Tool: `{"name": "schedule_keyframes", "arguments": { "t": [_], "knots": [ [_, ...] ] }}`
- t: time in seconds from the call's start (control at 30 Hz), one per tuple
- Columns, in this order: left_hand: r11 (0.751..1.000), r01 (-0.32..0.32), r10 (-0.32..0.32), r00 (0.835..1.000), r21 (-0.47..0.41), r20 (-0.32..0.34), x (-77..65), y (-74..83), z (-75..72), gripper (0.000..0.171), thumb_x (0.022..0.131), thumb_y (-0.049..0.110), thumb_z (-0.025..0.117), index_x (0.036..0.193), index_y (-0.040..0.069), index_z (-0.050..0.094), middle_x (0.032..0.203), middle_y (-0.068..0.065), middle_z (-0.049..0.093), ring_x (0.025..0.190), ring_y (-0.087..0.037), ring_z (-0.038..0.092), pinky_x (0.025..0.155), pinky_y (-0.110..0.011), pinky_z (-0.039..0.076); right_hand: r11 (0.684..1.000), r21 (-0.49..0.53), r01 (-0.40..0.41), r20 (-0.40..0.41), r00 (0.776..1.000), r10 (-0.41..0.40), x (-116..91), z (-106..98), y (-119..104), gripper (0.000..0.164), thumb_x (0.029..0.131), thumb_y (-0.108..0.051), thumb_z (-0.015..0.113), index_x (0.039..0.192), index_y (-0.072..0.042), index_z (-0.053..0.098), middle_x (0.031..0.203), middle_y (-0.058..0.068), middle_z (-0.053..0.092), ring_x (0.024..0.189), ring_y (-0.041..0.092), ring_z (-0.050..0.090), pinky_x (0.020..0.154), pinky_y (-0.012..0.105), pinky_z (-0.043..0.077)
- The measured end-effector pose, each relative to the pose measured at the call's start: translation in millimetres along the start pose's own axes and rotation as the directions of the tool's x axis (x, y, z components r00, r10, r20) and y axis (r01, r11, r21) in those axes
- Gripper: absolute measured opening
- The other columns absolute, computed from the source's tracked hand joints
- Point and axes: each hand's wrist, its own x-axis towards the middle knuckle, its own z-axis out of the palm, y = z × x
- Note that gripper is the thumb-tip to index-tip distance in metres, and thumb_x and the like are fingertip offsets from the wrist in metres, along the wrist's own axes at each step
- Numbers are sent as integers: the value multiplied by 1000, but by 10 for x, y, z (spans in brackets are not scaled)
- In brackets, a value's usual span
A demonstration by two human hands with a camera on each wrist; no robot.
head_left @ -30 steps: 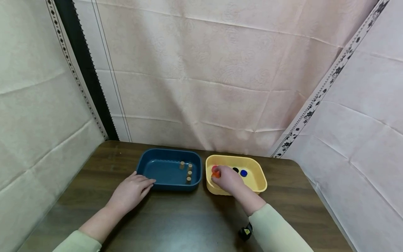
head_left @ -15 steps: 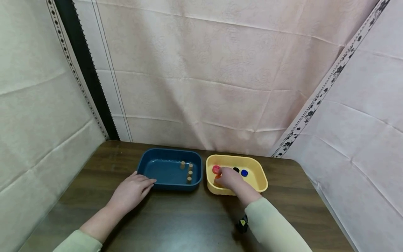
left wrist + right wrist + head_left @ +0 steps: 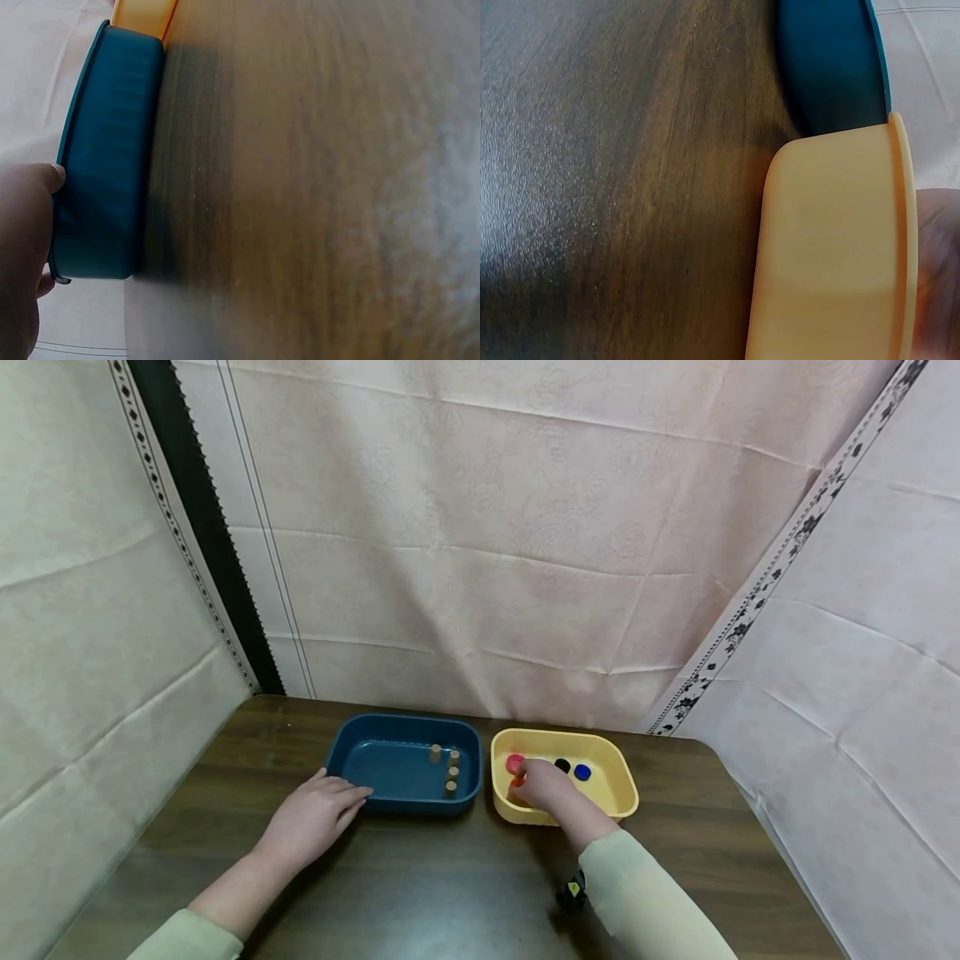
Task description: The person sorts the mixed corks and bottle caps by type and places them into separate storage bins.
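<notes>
My left hand (image 3: pixel 315 817) rests at the front left corner of a dark blue tray (image 3: pixel 405 808), its fingers on the rim. In the left wrist view a fingertip (image 3: pixel 58 175) touches the tray's edge. Several short wooden pegs (image 3: pixel 453 773) stand in the right part of this tray. My right hand (image 3: pixel 549 788) reaches into a yellow tray (image 3: pixel 626 789) and pinches a small orange round piece (image 3: pixel 516 785), partly hidden by the fingers. A red round piece (image 3: pixel 514 763) sits just beyond the fingertips. Right of the hand lie a black round piece (image 3: pixel 562 765) and a blue one (image 3: pixel 582 772).
Both trays stand side by side near the back of a brown wooden table (image 3: pixel 420 885). Pale cloth (image 3: pixel 495 552) hangs behind and on both sides. A black device (image 3: pixel 572 892) is at the right wrist.
My right hand has lowered the orange piece slightly toward the yellow tray's floor, and the red piece shows more fully. My left hand stays on the blue tray's rim.
</notes>
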Motion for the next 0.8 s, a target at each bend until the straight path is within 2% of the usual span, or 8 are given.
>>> {"name": "schedule_keyframes", "arguments": {
  "t": [0.1,0.23,0.53,0.67,0.8],
  "knots": [
    [1000,-6,6,1000,0,-3,2,-2,3,23,91,24,73,113,18,76,104,-2,75,102,-21,68,107,-56,41,1000,0,-4,4,1000,4,-10,-6,2,22,83,-25,79,97,-13,68,89,3,64,81,22,55,80,37,50],
    [1000,-9,9,1000,3,-10,4,-5,9,23,91,24,73,113,19,76,104,-1,75,102,-21,68,107,-56,42,1000,4,0,3,1000,0,-21,-12,9,26,83,-28,80,101,-12,69,92,3,65,82,22,56,81,37,51],
    [1000,-12,12,1000,6,-19,2,14,8,24,90,24,74,113,19,76,105,-2,74,102,-21,68,106,-55,42,994,99,-49,-9,999,50,-129,-51,71,46,86,-40,76,119,-10,66,105,6,65,90,24,57,89,43,51],
    [1000,-11,11,1000,7,-21,-1,13,4,24,90,23,74,113,19,76,107,-1,74,104,-21,67,106,-55,42,993,116,-23,-66,997,31,-232,-36,99,49,88,-42,72,125,-10,64,108,8,66,92,24,59,90,45,52],
    [1000,-2,2,1000,7,-17,-12,8,-12,25,89,23,75,114,19,76,108,-1,74,105,-22,67,106,-56,42,992,120,48,-184,983,-26,-353,8,90,45,90,-40,71,123,-9,66,113,10,66,95,24,62,89,46,54]
  ]
}}
